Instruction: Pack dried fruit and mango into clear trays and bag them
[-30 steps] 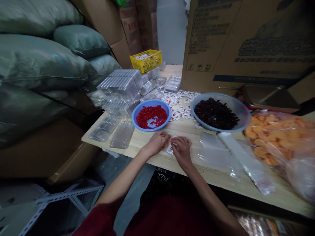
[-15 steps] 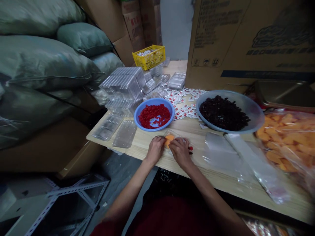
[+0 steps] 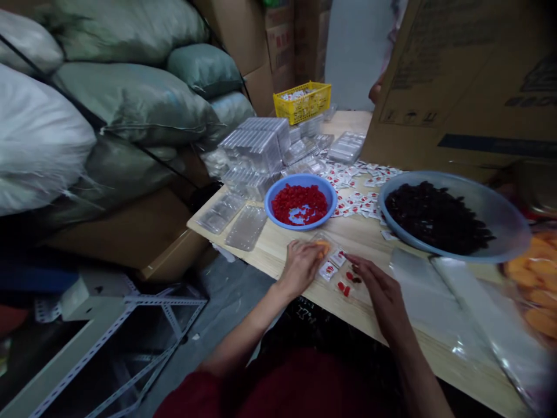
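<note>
OK, our L hand (image 3: 300,264) touches the orange slices (image 3: 323,248) at the clear tray's (image 3: 357,289) far-L end; R hand (image 3: 380,284) is nearer its R side, fingers bunched. Can't tell either grip. Tray's long axis runs diag. btwn hands on the counter (image 3: 272,249).

Clock readings were taken from the clear tray (image 3: 343,270). Bare wood ran out at 12 to 1 o'clock, between the blue bowl (image 3: 270,216) at 11 and the large bowl (image 3: 509,229) at 2. Low, scattered sachets (image 3: 357,203) covered its far end; a tall cardboard box (image 3: 418,142) stood beyond at 1. The left hand (image 3: 300,267) obstructed 9, the right hand (image 3: 385,284) 3. Flat plastic sleeves (image 3: 439,296) left height overhead.
</note>
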